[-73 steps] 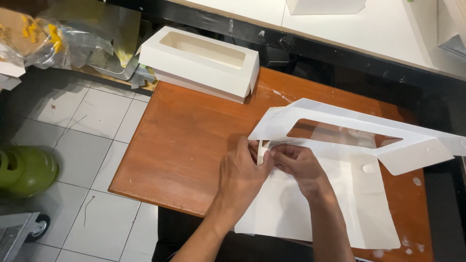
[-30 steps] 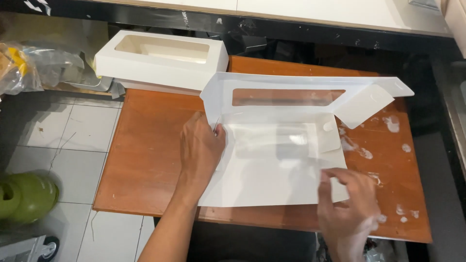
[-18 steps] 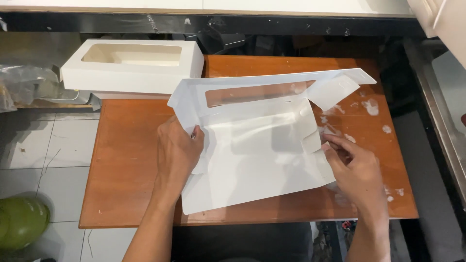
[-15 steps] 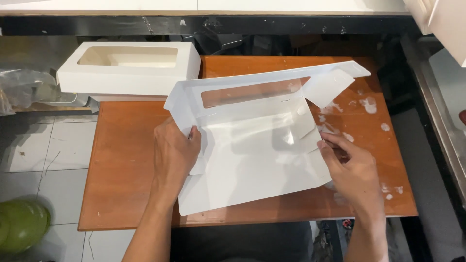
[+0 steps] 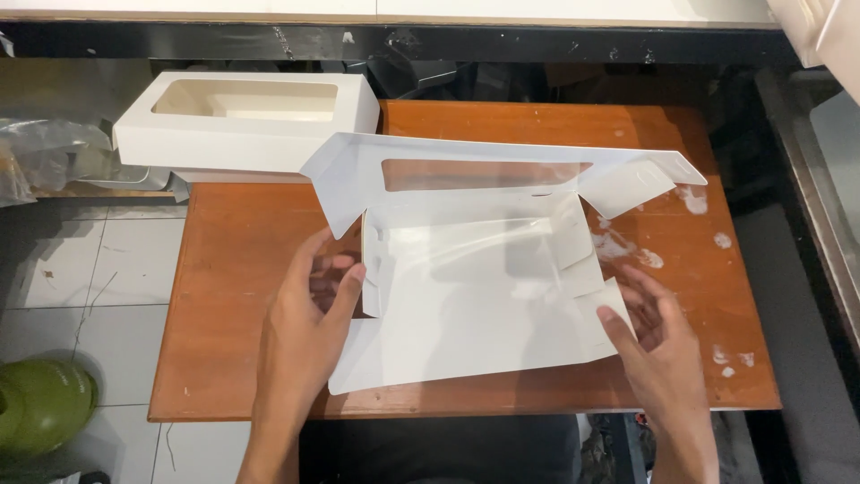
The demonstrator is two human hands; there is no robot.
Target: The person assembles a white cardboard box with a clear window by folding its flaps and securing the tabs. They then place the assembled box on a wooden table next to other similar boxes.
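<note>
1. White flat-cut cardboard box blank with a clear window panel (image 5: 475, 278) — we log it at the centre of the worn reddish-brown wooden table (image 5: 242, 260). Its window panel stands raised along the 12 o'clock edge and its base lies flat. Compared with half a second ago, the side walls at both ends now stand further up from the base, so we judge the fold-up to be under way, not finished.

2. Left hand (image 5: 309, 332) — we place it at 9 o'clock of the blank. The fingers are loosely curled with the thumb apart, and the fingertips touch the upright left end wall. A second ago this hand lay flat on the sheet; it has since come off the base and onto the flap.

3. Right hand (image 5: 658, 345) — we place it at 4 o'clock of the blank. It is open and cupped, with the thumb tip on the loose corner tab at the lower right. It has shifted slightly toward us since the previous view.

4. Finished white rectangular window box (image 5: 246, 121) — it sits at 10 o'clock on the table's far left corner, untouched and well apart from both hands.

5. Green rounded container (image 5: 45, 403) — it rests on the tiled floor at 8 o'clock, partly out of view.
</note>
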